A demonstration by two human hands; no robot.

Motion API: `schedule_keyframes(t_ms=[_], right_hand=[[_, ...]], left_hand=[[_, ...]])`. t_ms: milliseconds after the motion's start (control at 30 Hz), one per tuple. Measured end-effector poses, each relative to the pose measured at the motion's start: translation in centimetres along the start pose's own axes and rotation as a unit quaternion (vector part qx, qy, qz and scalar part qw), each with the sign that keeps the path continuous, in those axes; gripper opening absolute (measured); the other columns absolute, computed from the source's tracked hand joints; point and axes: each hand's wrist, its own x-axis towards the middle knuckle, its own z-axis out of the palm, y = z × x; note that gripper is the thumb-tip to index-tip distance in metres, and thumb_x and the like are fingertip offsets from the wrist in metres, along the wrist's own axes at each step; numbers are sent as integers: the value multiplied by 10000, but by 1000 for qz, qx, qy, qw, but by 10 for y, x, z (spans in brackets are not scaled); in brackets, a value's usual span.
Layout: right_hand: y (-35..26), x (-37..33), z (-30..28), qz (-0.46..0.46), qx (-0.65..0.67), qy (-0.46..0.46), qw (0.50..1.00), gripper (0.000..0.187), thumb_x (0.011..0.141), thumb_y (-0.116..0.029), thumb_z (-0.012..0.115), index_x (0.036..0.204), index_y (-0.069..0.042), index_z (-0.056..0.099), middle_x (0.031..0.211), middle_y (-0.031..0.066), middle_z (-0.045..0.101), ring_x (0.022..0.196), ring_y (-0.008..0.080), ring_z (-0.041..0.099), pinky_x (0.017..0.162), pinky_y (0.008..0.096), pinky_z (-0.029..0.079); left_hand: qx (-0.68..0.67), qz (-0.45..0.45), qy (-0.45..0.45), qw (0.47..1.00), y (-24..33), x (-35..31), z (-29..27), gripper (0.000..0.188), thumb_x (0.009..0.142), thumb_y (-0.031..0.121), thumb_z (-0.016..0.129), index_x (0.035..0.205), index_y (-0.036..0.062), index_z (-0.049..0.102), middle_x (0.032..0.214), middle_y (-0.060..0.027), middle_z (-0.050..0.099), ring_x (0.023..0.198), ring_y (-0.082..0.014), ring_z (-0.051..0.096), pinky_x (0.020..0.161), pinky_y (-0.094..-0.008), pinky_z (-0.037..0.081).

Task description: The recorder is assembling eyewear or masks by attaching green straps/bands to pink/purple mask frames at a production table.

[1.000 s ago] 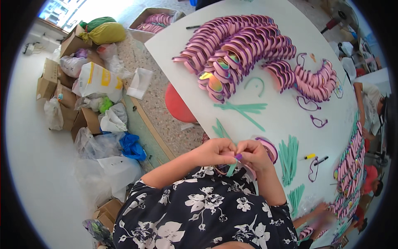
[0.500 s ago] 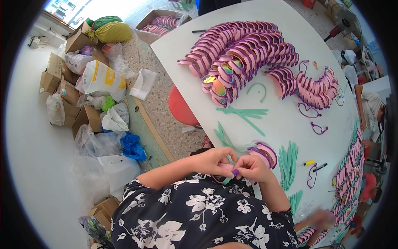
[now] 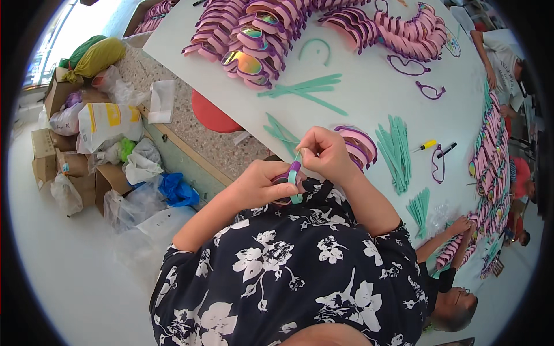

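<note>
In front of my chest, my left hand [image 3: 266,183] is closed around a pair of goggles [image 3: 294,166] with a purple side piece; most of the lens part is hidden by my fingers. A teal strap [image 3: 297,199] loops down from the purple piece. My right hand [image 3: 326,154], just above and to the right, pinches the thin end of this strap between thumb and fingertips. Beside the right hand, a few pink-and-purple goggles [image 3: 359,147] rest on the table.
Rows of nested pink goggles [image 3: 210,36] cover the far side of the white table [image 3: 352,75]. Teal straps [image 3: 395,153] lie bundled at the right, near a yellow screwdriver [image 3: 427,145] and a black pen [image 3: 447,150]. A red stool [image 3: 212,112] stands left. A co-worker's hands [image 3: 461,226] are at lower right.
The whole view has shifted, so the table sits higher in it. My right hand has risen above the left and draws the strap's end upward from the purple piece. The co-worker has come further into view.
</note>
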Motion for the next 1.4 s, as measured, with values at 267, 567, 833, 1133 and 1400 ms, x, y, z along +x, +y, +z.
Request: schedule_keyframes(t_ms=[267,567,833,1133,1400], right_hand=[[0,-2,1,165,384,-138,898,283,963,-286,580,847,-28,586,634,-25,522,489,30,412,445,185,297],[0,-3,19,77,328,-123,934,320,986,-283,550,806,-23,599,638,53,584,486,134,546,447,258,404],[18,30,14,142,302,205,920,346,949,-256,594,663,-72,534,525,1,485,390,83,403,363,218,294],[-4,59,-70,-19,188,337,922,344,937,-316,625,725,-63,528,562,1,449,465,101,439,429,255,313],[3,63,-62,-53,202,292,933,324,939,-358,626,836,-51,605,595,7,522,500,104,498,473,242,363]], left_hand=[[-12,11,34,999,-13,5,-3,270,894,238,692,1032,8,672,875,-52,716,826,-109,656,770,-271,517],[-22,19,1,1000,-18,4,-8,273,883,217,703,1003,-21,647,872,-101,697,798,-145,658,718,-285,531],[21,23,14,999,-7,-5,10,476,731,263,842,1062,-24,655,903,-90,718,825,-142,682,701,-272,544],[63,41,15,997,-9,-10,9,355,822,202,760,1076,-25,658,899,-105,721,794,-144,684,722,-264,535],[-19,-13,21,1000,-16,-14,1,303,912,211,666,1103,-24,651,889,-78,718,848,-121,677,760,-261,520]])
